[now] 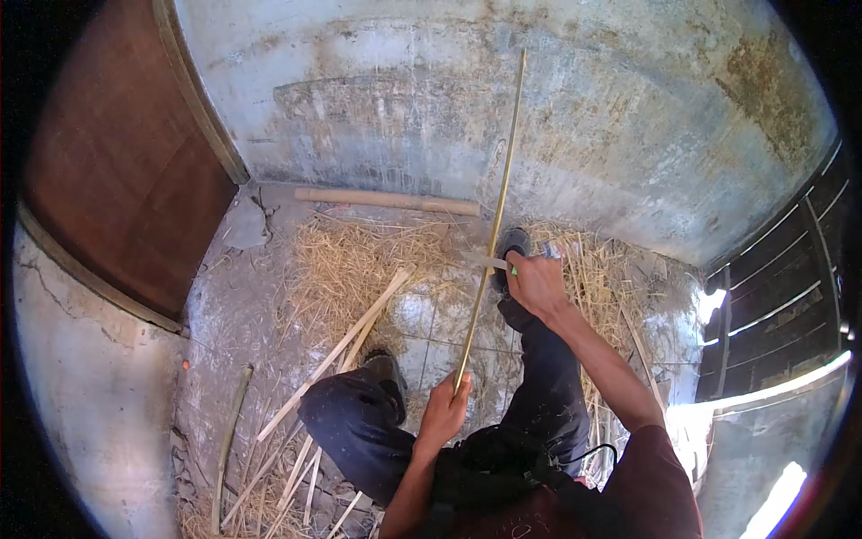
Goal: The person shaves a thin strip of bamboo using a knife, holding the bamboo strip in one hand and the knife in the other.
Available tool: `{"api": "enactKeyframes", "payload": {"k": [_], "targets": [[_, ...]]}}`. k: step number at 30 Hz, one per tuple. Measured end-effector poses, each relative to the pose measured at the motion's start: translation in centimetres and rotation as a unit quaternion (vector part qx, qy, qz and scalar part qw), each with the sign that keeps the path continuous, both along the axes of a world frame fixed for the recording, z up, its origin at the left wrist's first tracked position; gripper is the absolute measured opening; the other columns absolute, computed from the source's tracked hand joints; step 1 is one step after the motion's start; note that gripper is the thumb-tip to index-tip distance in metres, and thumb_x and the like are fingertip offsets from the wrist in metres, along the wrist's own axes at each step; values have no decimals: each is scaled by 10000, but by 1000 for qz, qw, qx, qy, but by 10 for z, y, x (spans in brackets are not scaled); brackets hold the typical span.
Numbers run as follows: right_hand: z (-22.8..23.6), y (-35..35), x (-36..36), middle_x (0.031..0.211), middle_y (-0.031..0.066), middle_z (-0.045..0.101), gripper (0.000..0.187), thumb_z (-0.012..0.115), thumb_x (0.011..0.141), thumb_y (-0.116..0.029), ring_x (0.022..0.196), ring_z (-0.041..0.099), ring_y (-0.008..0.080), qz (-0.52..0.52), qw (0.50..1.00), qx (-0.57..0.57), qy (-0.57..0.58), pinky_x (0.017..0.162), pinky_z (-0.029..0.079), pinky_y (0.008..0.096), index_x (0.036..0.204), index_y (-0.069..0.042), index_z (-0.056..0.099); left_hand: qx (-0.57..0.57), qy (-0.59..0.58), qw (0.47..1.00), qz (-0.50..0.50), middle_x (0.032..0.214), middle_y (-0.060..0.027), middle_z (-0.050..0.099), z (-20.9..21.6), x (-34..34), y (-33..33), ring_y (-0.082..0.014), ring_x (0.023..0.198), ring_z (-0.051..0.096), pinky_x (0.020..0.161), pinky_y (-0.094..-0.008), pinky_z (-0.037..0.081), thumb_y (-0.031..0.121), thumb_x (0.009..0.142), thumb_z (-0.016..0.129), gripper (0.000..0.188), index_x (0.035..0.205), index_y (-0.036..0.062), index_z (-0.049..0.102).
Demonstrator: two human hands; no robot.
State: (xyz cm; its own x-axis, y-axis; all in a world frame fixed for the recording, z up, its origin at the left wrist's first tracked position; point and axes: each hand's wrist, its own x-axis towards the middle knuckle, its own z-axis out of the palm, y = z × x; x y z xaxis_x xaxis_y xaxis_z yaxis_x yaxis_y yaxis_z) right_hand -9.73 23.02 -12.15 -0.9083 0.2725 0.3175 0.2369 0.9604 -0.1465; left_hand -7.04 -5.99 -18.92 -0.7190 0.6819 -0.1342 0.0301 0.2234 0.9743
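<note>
Over on the left, pale shavings (359, 256) lie heaped, and here's the left hand (445, 411), fingers wrapped around the near end of a slender yellowish strip (513, 135). Nearly all its length extends beyond that grip, long axis running away from the body, leaning slightly right, far tip toward the wall (386, 99). Rightmost, the right hand (540, 286) clutches a knife (480, 260), blade crossing the strip.
</note>
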Motion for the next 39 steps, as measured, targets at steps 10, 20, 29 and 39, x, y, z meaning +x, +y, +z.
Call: {"api": "enactKeyframes", "payload": {"k": [10,20,29,39], "targets": [[17,22,-51,726,259,688,201,650,862,-153,699,703,444,-27,999,0,18,661,568,548,981,-37,765,-72,47,996,36,728,-216,609,2,1,0,-437,662,569,641,-491,451,373,1117,469,448,952,-17,615],[29,45,-75,754,278,692,207,662,839,-165,736,706,463,-38,998,-18,37,709,583,541,956,-48,786,-54,44,997,32,817,-306,641,5,-4,-1,-554,876,621,686,-572,465,281,1101,502,338,1019,-28,611],[26,54,-60,720,271,679,208,650,827,-164,708,710,442,-29,999,22,14,684,580,527,943,-62,788,-92,69,993,31,786,-293,648,5,4,5,-542,818,637,669,-588,457,249,1095,510,288,1047,-20,602],[31,108,-106,745,274,699,193,625,842,-161,730,720,449,-86,992,68,61,695,586,540,872,-40,772,-103,87,991,25,747,-313,630,3,9,7,-550,786,628,655,-615,439,207,1083,533,244,1043,-25,597]]}}
